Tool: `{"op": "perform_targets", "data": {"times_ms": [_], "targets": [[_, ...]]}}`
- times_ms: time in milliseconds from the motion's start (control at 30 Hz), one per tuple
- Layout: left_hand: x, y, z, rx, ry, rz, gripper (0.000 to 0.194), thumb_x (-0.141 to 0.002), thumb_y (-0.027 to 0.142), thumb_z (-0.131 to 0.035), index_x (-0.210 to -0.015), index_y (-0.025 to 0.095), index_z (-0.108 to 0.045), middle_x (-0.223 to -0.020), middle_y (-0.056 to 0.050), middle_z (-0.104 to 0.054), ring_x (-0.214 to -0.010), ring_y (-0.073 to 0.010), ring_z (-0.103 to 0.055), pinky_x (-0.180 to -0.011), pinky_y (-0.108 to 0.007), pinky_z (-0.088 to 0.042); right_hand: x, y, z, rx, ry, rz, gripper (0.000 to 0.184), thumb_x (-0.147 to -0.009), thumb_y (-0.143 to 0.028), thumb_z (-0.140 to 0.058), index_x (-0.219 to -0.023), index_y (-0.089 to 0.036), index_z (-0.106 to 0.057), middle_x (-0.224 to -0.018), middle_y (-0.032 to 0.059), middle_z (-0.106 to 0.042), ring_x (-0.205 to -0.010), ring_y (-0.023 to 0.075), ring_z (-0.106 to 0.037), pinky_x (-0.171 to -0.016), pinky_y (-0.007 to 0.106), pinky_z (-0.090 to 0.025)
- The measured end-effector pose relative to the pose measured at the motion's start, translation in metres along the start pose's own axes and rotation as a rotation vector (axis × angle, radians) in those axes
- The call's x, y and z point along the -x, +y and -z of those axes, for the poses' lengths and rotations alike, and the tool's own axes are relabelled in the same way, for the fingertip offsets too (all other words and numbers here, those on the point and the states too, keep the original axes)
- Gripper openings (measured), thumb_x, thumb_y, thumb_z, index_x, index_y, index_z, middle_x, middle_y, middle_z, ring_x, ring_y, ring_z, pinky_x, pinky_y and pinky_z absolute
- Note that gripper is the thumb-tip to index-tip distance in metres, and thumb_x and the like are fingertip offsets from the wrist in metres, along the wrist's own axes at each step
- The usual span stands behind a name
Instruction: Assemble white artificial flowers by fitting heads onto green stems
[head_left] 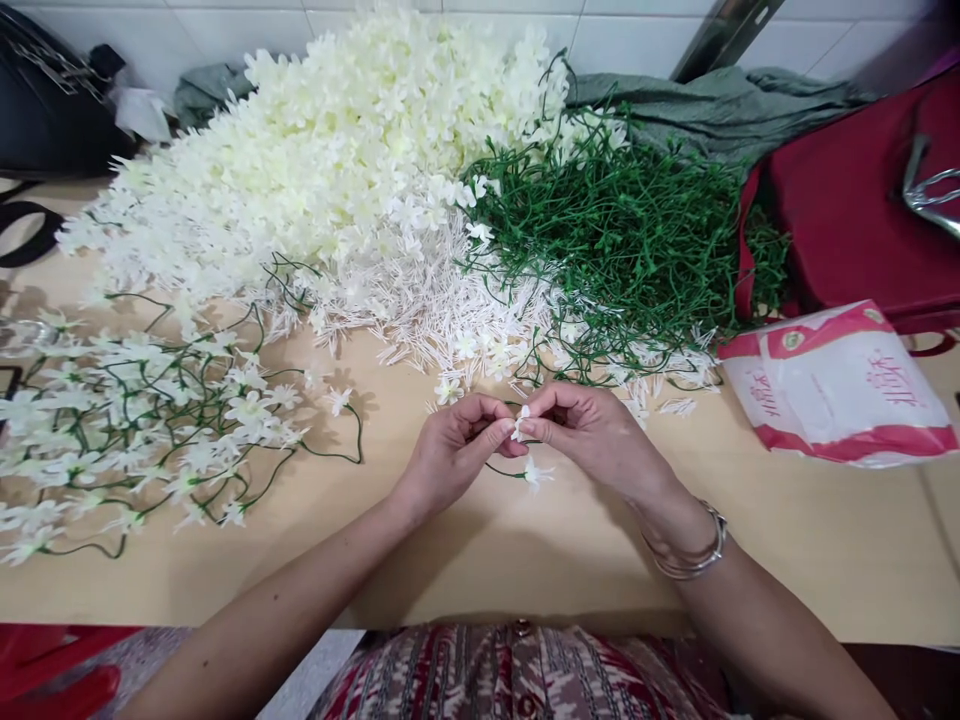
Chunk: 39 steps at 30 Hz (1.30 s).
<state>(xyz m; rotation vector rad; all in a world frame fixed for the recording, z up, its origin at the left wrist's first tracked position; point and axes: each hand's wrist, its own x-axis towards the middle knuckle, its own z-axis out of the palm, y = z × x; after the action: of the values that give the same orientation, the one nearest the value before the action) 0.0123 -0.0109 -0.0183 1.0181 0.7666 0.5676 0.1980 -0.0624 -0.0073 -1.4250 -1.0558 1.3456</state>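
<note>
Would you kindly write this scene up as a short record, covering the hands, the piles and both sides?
Right hand: thumb and finger pinching a small white flower
Left hand: fingertips at the same flower, exact grip unclear
Just below the hands: another stemmed flower
Back: heaped pale blossoms, with a green stem pile to their right
Middle: thin white pieces
Left side: spread of stemmed flowers
Right side: pink-and-white packet, red bag
</note>
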Motion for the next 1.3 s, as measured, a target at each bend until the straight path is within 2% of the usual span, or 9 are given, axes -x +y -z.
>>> {"op": "perform_targets", "data": {"times_ms": [133,300,667,933,1033,1100,1133,1200,1300], "targets": [[-0.001,-0.003,-0.001,0.006,0.001,-0.021,0.050,-0.081,0.060,-0.088,-0.091,0.015,-0.068,-0.076,0.000,-0.073,-0.070,-0.0116,-0.075,-0.074,-0.023,-0.063,-0.004,-0.001,0.007,-0.013,-0.060,-0.008,0.029,-0.080,-0.049,-0.084,-0.076,-0.024,-0.070,-0.073,-0.0019,-0.067,-0.069,0.0142,-0.058,-0.065,0.029,-0.047],[0.000,-0.003,-0.003,0.029,-0.005,-0.040,0.050,-0.084,0.061,-0.084,-0.097,0.016,-0.067,-0.075,0.000,-0.074,-0.073,-0.0126,-0.076,-0.077,-0.024,-0.064,-0.004,-0.008,0.018,-0.047,-0.136,-0.050,0.028,-0.080,-0.050,-0.085,-0.091,-0.026,-0.075,-0.085,-0.0003,-0.074,-0.081,0.0170,-0.067,-0.078,0.033,-0.057],[0.001,-0.004,-0.005,-0.056,-0.023,-0.085,0.044,-0.091,0.058,-0.078,-0.093,0.016,-0.067,-0.074,-0.003,-0.076,-0.069,-0.0141,-0.075,-0.071,-0.026,-0.064,0.001,-0.010,0.011,0.030,-0.050,-0.054,0.024,-0.078,-0.046,-0.086,-0.078,-0.025,-0.074,-0.076,0.0003,-0.073,-0.072,0.0164,-0.066,-0.070,0.031,-0.057],[0.000,-0.017,-0.007,-0.040,-0.037,-0.084,0.046,-0.091,0.061,-0.077,-0.095,0.017,-0.063,-0.076,-0.003,-0.075,-0.070,-0.0139,-0.076,-0.071,-0.026,-0.062,0.002,-0.006,0.007,0.013,-0.044,-0.021,0.028,-0.078,-0.048,-0.090,-0.077,-0.025,-0.073,-0.076,0.0005,-0.074,-0.071,0.0172,-0.068,-0.069,0.032,-0.057],[0.000,-0.004,-0.006,-0.029,-0.057,-0.129,0.045,-0.090,0.060,-0.076,-0.092,0.018,-0.061,-0.076,-0.001,-0.071,-0.071,-0.0125,-0.074,-0.071,-0.025,-0.060,0.003,-0.004,0.008,-0.022,-0.065,0.007,0.030,-0.080,-0.052,-0.088,-0.083,-0.026,-0.074,-0.077,0.0006,-0.075,-0.071,0.0177,-0.069,-0.070,0.033,-0.059],[0.008,0.019,0.001,-0.109,-0.032,-0.192,0.039,-0.093,0.055,-0.073,-0.092,0.018,-0.062,-0.078,-0.001,-0.070,-0.071,-0.0119,-0.072,-0.071,-0.025,-0.060,0.004,-0.003,0.013,-0.019,-0.028,0.031,0.030,-0.081,-0.054,-0.087,-0.093,-0.028,-0.077,-0.084,0.0015,-0.077,-0.078,0.0191,-0.071,-0.074,0.034,-0.059],[0.015,0.034,0.007,-0.209,0.002,-0.233,0.033,-0.096,0.050,-0.071,-0.093,0.018,-0.063,-0.080,-0.002,-0.070,-0.071,-0.0118,-0.070,-0.069,-0.025,-0.058,0.005,-0.003,0.016,-0.011,0.004,0.047,0.030,-0.083,-0.054,-0.086,-0.097,-0.029,-0.077,-0.088,0.0021,-0.078,-0.082,0.0200,-0.072,-0.076,0.035,-0.059],[0.034,0.065,0.027,-0.502,0.217,-0.381,0.022,-0.099,0.041,-0.067,-0.093,0.020,-0.065,-0.086,-0.003,-0.071,-0.071,-0.0120,-0.066,-0.066,-0.025,-0.055,0.007,-0.004,0.023,-0.001,0.070,0.070,0.026,-0.086,-0.054,-0.084,-0.099,-0.032,-0.077,-0.093,0.0033,-0.079,-0.090,0.0221,-0.073,-0.083,0.038,-0.059],[0.063,0.101,0.071,-1.036,0.752,-0.597,0.005,-0.096,0.029,-0.067,-0.095,0.023,-0.068,-0.089,-0.001,-0.072,-0.075,-0.0148,-0.064,-0.074,-0.033,-0.056,0.006,-0.004,0.035,-0.016,0.175,0.101,0.021,-0.087,-0.052,-0.084,-0.096,-0.034,-0.077,-0.095,0.0034,-0.079,-0.094,0.0238,-0.074,-0.089,0.042,-0.058]]}}
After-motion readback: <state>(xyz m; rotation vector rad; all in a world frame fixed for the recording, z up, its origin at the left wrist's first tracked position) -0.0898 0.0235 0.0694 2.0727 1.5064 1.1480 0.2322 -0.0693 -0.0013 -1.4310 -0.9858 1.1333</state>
